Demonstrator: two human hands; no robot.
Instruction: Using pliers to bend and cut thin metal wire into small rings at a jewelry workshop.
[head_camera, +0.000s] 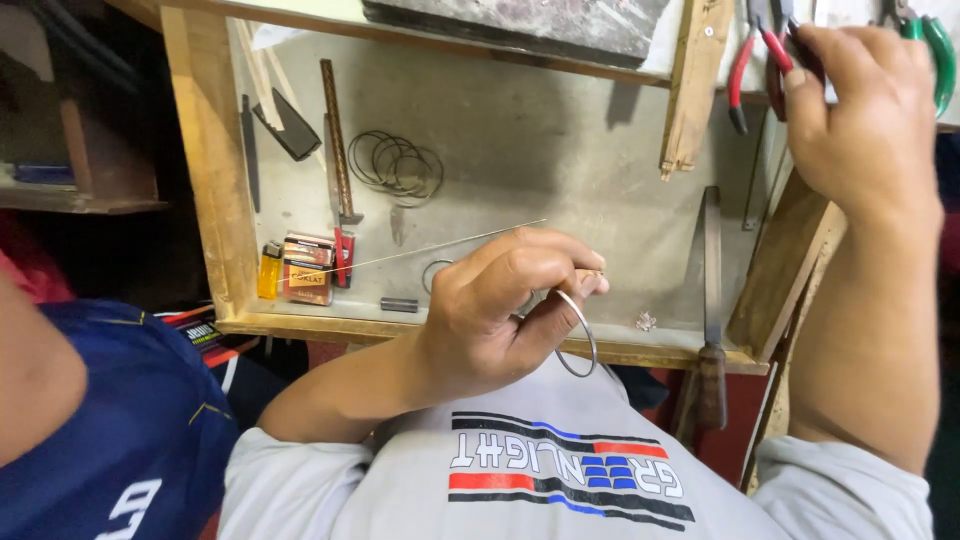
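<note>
My left hand (505, 305) is closed around a thin metal ring (582, 338) and a long thin wire (420, 252) that sticks out to the upper left over a shallow wooden tray (215, 180). My right hand (865, 110) is raised at the upper right, its fingers closed on the handles of red-handled pliers (752, 60) that hang among other tools.
In the tray lie a pile of wire rings (397, 165), a hammer (340, 150), a yellow lighter (269, 270), small boxes (306, 268), a file (711, 320) and wood strips (695, 85). Green-handled pliers (935, 45) hang at the far right. Another person's blue sleeve (110, 420) is at the lower left.
</note>
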